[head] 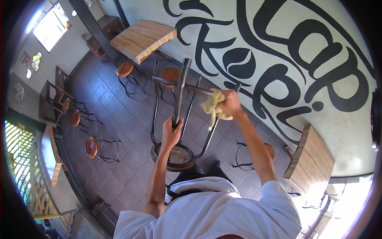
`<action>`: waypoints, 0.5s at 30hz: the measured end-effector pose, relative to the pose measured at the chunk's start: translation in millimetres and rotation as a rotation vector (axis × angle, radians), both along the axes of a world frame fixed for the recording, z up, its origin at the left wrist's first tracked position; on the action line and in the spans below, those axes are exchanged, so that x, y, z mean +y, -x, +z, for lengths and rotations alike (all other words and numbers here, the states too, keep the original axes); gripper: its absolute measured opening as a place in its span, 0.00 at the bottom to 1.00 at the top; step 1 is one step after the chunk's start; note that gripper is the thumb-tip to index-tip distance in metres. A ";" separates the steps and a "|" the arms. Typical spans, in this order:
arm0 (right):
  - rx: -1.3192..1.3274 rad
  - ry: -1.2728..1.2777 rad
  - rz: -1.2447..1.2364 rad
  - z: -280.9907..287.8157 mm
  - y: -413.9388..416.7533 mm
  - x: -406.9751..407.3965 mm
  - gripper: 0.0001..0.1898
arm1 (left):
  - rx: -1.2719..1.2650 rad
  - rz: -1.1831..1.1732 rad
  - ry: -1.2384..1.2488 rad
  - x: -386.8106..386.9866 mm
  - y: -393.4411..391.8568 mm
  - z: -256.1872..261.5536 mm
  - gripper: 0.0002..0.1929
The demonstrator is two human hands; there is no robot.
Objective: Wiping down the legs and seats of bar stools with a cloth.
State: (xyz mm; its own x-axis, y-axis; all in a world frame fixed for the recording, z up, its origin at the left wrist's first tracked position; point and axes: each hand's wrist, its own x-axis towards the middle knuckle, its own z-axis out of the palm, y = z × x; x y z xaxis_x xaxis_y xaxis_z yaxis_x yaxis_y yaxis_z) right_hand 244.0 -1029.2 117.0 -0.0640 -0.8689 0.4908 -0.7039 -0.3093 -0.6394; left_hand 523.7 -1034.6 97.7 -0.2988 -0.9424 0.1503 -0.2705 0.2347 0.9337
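A stool with dark metal legs is upside down in front of me, its round seat low near my legs. My left hand is closed around the lower end of a thick metal bar that stands up among the legs. A pale yellow cloth is bunched in my right hand, against the right end of a thinner crossbar, close to the far right leg. Part of the cloth hangs down below the hand. The fingers of the right hand are partly hidden and slightly blurred.
Round wooden-seated stools stand or lie about the tiled floor, several on their sides at the left. A wooden table is against the wall ahead, another wooden table at the right. The wall bears large black lettering.
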 end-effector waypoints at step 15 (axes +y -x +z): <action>-1.304 0.288 -0.207 -15.5 71.1 65.7 0.33 | 0.090 -0.053 -0.139 35.6 98.6 -33.4 0.19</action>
State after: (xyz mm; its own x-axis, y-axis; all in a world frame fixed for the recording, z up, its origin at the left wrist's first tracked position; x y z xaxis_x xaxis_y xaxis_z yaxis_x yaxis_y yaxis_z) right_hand 172.9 -963.5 101.5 -0.7359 -0.6637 0.1338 0.3118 -0.5076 -0.8032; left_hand 425.1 -998.9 64.3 -0.3396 -0.9394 0.0478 -0.1753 0.1132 0.9780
